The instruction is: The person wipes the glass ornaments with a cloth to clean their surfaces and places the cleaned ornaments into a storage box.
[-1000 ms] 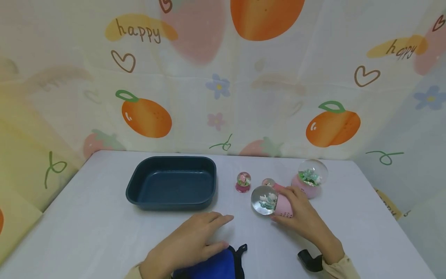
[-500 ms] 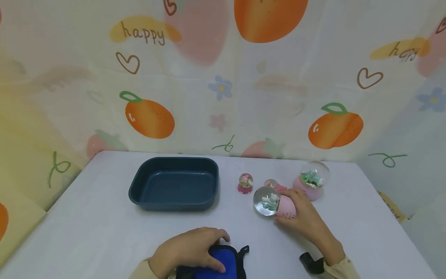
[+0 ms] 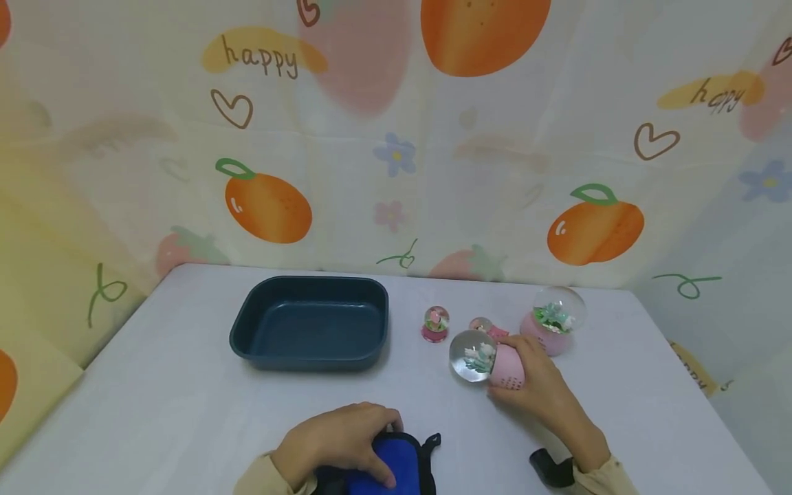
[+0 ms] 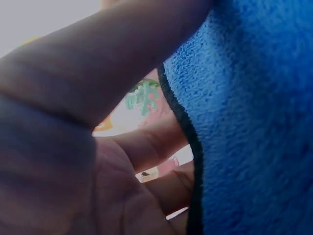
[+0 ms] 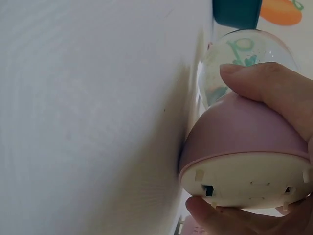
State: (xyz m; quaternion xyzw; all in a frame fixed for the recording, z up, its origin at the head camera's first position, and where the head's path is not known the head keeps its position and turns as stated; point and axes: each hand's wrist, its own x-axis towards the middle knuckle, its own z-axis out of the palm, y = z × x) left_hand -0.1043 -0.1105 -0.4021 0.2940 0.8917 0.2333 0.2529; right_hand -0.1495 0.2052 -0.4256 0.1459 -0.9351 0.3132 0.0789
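A snow globe [image 3: 509,367] with a pink base lies on its side on the table, its clear ball toward the left. My right hand [image 3: 544,388] grips it by the base, and its pale underside shows in the right wrist view. At the front, a blue cloth [image 3: 403,462] with black edging and a corner loop is pinched in my left hand [image 3: 340,440], thumb on top and fingers over the far edge. In the left wrist view the cloth [image 4: 254,117] has a fuzzy, towel-like surface.
A dark teal rectangular tray [image 3: 309,363] stands back left. A small globe [image 3: 436,324] stands right of it. Another small globe [image 3: 480,324] lies partly hidden behind the held one. A large upright snow globe [image 3: 549,333] stands at back right.
My left hand has come down from above the cloth and closed its fingers and thumb on it. My right hand keeps the snow globe in nearly the same spot.
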